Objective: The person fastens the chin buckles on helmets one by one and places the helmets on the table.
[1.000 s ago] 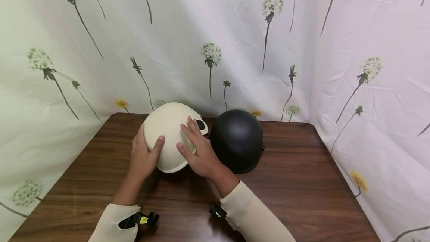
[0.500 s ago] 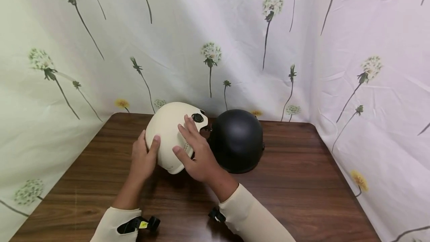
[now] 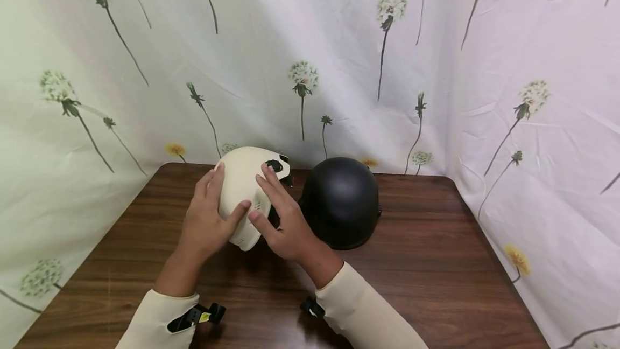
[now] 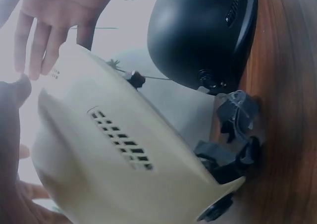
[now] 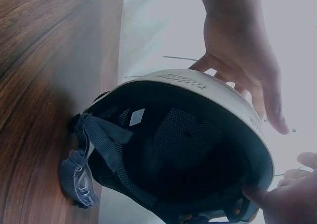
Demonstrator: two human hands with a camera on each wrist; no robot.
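Observation:
A cream helmet (image 3: 242, 182) is turned on its side near the back of the table. Its dark padded lining (image 5: 183, 140) faces the right wrist camera, and its grey strap (image 5: 77, 179) hangs toward the wood. My left hand (image 3: 205, 217) lies along the crown side, fingers fairly straight on the shell and thumb spread near the vents. My right hand (image 3: 288, 228) holds the rim, fingers over the outside and one digit inside the rim in the right wrist view. A black helmet (image 3: 340, 201) stands dome-up just to the right.
The brown wooden table (image 3: 426, 263) extends in front and to the right. Behind and beside it hangs a white flower-printed cloth (image 3: 252, 69). Black wrist camera mounts (image 3: 196, 316) jut from both sleeves close over the tabletop.
The cream helmet has turned so its opening faces further right and its shell looks narrower. My left hand has shifted up and over the shell; the right hand stays nearly in place. The black helmet has not moved.

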